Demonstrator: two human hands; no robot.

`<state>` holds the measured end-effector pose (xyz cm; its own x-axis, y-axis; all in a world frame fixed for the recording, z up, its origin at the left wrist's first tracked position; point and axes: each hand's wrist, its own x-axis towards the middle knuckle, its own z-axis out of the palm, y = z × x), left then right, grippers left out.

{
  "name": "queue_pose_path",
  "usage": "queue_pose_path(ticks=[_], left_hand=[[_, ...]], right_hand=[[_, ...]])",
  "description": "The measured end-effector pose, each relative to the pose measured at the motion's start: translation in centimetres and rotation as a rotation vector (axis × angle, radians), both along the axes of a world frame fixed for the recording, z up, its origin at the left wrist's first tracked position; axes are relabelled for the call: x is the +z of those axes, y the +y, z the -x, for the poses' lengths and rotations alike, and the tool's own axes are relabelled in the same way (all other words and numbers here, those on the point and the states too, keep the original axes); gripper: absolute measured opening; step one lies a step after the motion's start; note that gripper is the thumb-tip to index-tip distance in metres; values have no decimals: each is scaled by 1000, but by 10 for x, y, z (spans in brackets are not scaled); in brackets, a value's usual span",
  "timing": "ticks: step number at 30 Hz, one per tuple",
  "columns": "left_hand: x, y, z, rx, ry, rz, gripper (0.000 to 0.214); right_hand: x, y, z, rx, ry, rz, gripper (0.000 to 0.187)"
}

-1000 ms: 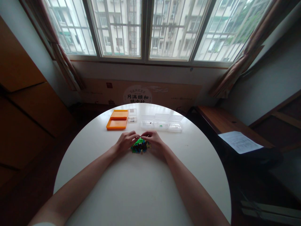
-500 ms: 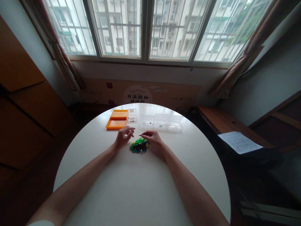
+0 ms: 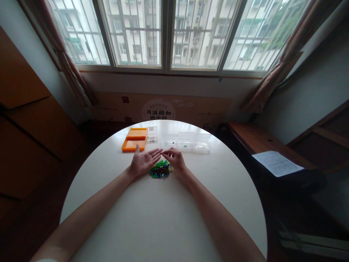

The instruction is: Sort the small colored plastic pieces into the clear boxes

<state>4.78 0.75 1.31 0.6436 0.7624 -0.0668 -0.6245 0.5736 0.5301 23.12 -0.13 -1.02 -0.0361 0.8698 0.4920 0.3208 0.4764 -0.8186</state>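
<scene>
My left hand (image 3: 143, 162) lies palm up with its fingers stretched toward the right, just left of a heap of small coloured plastic pieces (image 3: 160, 170). Thumb and fingers of my right hand (image 3: 174, 157) are pinched together at the left fingertips. Whatever sits in that pinch is too small to make out. The heap, mostly green, dark brown and blue with some yellow, lies below and between both hands on the white round table (image 3: 163, 211).
Behind my left hand lies an open orange case (image 3: 134, 145), with a small clear box (image 3: 152, 134) beside it. Clear lidded boxes (image 3: 202, 146) stand open behind my right hand; one holds a few green pieces (image 3: 185, 146). A printed sheet (image 3: 277, 163) lies off the table, right.
My left hand has turned palm up and reached right, under the right fingertips. The right hand stays pinched; the small dark piece seen in it before no longer shows clearly.
</scene>
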Motion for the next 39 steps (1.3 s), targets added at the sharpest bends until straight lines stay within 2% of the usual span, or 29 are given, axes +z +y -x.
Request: queue_pose_path(ticks=[6, 10, 24, 32, 39], left_hand=[[-2, 0, 0, -35, 2, 16, 83], [-2, 1, -1, -23, -3, 25, 83], [-7, 4, -2, 33, 4, 12, 80], [-6, 5, -1, 107, 14, 36, 83], [-6, 6, -1, 153, 28, 43, 83]], right_hand=[[2, -7, 11, 152, -84, -22, 13], [1, -8, 13, 173, -90, -21, 13], [-3, -2, 7, 104, -148, 25, 14], [-8, 6, -20, -109, -224, 52, 10], [-7, 5, -22, -107, -236, 58, 12]])
